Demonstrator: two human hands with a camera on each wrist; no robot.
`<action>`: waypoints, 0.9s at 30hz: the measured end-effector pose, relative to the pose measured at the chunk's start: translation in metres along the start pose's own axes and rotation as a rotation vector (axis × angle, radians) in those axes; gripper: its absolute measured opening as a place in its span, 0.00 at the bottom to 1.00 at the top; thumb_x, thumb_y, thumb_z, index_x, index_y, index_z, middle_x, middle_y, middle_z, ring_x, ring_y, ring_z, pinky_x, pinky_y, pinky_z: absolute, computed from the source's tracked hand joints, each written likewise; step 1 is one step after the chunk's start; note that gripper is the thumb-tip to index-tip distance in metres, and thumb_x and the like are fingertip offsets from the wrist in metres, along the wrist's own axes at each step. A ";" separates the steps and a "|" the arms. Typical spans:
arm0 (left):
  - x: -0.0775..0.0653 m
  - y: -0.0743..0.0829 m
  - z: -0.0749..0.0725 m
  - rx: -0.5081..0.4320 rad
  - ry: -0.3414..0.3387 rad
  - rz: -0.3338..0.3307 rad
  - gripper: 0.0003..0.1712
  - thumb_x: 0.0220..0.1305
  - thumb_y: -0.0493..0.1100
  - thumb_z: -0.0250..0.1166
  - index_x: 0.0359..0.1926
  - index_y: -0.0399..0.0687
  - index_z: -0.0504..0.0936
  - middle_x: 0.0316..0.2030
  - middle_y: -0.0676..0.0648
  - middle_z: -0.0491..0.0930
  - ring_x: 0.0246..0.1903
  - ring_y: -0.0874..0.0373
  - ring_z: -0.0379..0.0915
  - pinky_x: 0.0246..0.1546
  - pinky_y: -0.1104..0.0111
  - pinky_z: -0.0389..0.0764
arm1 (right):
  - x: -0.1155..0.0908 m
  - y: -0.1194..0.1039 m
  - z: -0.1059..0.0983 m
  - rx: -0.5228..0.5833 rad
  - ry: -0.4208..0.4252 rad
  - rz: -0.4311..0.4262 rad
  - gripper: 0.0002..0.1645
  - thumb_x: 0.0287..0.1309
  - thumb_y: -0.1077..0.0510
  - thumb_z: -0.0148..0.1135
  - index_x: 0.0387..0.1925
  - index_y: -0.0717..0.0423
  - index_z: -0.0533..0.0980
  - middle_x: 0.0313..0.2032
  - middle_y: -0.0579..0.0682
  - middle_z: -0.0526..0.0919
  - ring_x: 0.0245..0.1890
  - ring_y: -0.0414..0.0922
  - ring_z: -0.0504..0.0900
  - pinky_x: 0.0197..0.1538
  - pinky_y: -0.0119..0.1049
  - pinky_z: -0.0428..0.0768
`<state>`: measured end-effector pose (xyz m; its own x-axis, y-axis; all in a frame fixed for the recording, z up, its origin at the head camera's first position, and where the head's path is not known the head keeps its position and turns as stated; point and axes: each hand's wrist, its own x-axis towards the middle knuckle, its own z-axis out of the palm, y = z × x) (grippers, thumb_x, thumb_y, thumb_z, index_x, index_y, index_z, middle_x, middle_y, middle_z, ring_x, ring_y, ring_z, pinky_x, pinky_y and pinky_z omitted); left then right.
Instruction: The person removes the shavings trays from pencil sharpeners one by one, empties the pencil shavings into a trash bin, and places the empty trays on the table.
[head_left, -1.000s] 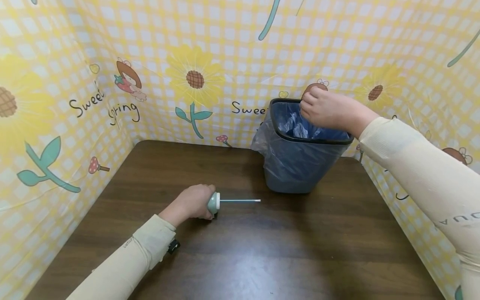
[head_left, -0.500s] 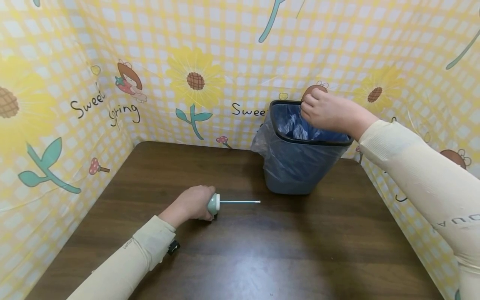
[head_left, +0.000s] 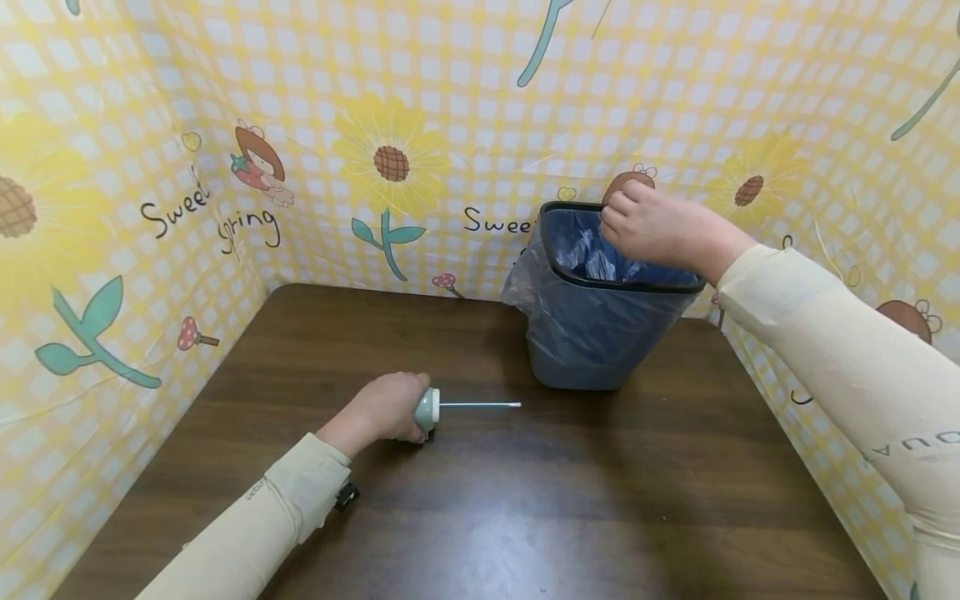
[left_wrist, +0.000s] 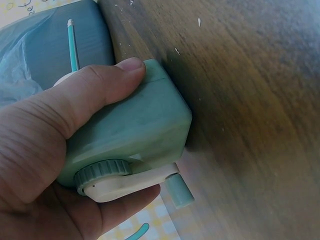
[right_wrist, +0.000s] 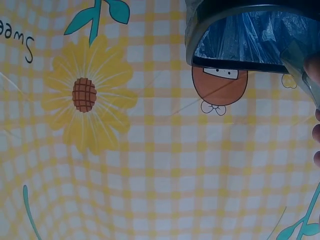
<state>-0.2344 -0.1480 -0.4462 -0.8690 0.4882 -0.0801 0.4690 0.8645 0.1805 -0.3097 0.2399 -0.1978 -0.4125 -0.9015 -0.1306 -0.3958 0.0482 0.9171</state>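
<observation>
My left hand (head_left: 384, 407) grips a green hand-crank pencil sharpener (left_wrist: 135, 120) low over the table, thumb across its top. The white crank with its green knob (left_wrist: 180, 191) shows below the body in the left wrist view. From the sharpener's white front, a blue pencil (head_left: 480, 405) points right toward the bin. My right hand (head_left: 651, 222) is over the mouth of a grey waste bin (head_left: 592, 342) lined with a clear plastic bag. In the right wrist view it pinches a translucent greenish piece, like a small drawer (right_wrist: 299, 62), mostly cut off by the frame edge.
The bin stands at the back right of the brown wooden table (head_left: 465, 517), its bag hanging over the rim on the left. A yellow checked cloth (head_left: 315, 100) with sunflowers encloses the back and sides. Several small pale flecks (left_wrist: 199, 22) lie on the table.
</observation>
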 end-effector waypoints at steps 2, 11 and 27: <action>0.000 0.000 0.000 0.003 0.002 0.002 0.35 0.38 0.52 0.86 0.44 0.45 0.77 0.33 0.50 0.80 0.32 0.56 0.76 0.36 0.58 0.82 | -0.001 0.000 0.000 0.027 0.014 0.020 0.09 0.69 0.64 0.62 0.47 0.66 0.78 0.41 0.62 0.80 0.39 0.58 0.75 0.47 0.50 0.71; 0.000 0.000 0.001 -0.003 0.000 0.006 0.35 0.39 0.52 0.86 0.45 0.44 0.77 0.34 0.49 0.80 0.33 0.55 0.76 0.37 0.58 0.83 | -0.003 0.002 -0.004 0.124 0.005 0.085 0.11 0.70 0.63 0.61 0.48 0.69 0.77 0.43 0.66 0.79 0.44 0.61 0.76 0.54 0.53 0.74; -0.002 0.000 0.002 -0.001 0.011 0.004 0.35 0.38 0.52 0.86 0.43 0.45 0.77 0.33 0.50 0.79 0.32 0.56 0.75 0.37 0.58 0.82 | 0.002 -0.001 -0.002 0.281 -0.034 0.174 0.37 0.51 0.47 0.76 0.53 0.70 0.77 0.49 0.67 0.81 0.51 0.62 0.78 0.64 0.56 0.71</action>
<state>-0.2324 -0.1488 -0.4475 -0.8689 0.4902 -0.0689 0.4722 0.8626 0.1817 -0.3086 0.2374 -0.1988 -0.5190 -0.8548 0.0026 -0.5260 0.3217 0.7873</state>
